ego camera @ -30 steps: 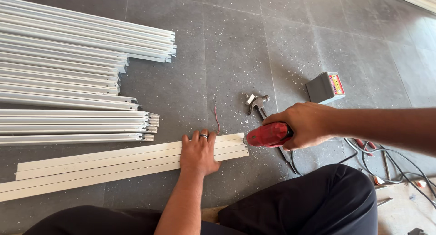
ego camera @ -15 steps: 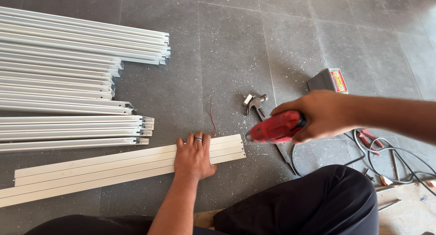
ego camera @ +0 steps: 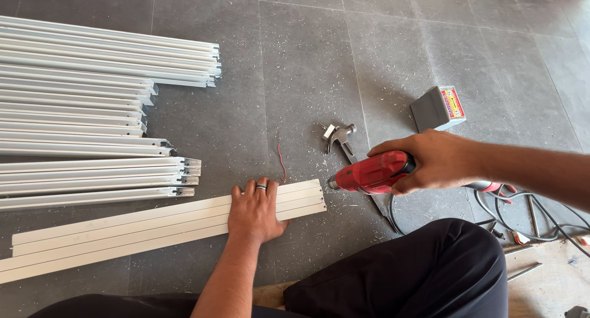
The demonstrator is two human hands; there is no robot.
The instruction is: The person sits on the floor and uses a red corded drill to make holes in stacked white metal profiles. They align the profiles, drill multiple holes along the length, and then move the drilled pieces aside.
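My left hand (ego camera: 255,210), a ring on one finger, presses flat on a bundle of long cream-white strips (ego camera: 123,232) lying on the grey tiled floor. My right hand (ego camera: 433,161) grips a red power drill (ego camera: 369,173) held level just above the floor. The drill's nose points left at the right end of the strips (ego camera: 316,198), a small gap away. My dark-trousered knee (ego camera: 424,269) is below the drill.
Stacks of white metal profiles (ego camera: 92,109) lie at the left. A claw hammer (ego camera: 339,137) rests by the drill, a small grey box (ego camera: 437,107) sits beyond it, and a thin red wire (ego camera: 281,161) lies near the strips. Cables (ego camera: 528,210) coil at right. Shavings litter the floor.
My right hand has carried the drill back toward the right end of the strips. My left hand stays pressed on the strips. The view has shifted slightly.
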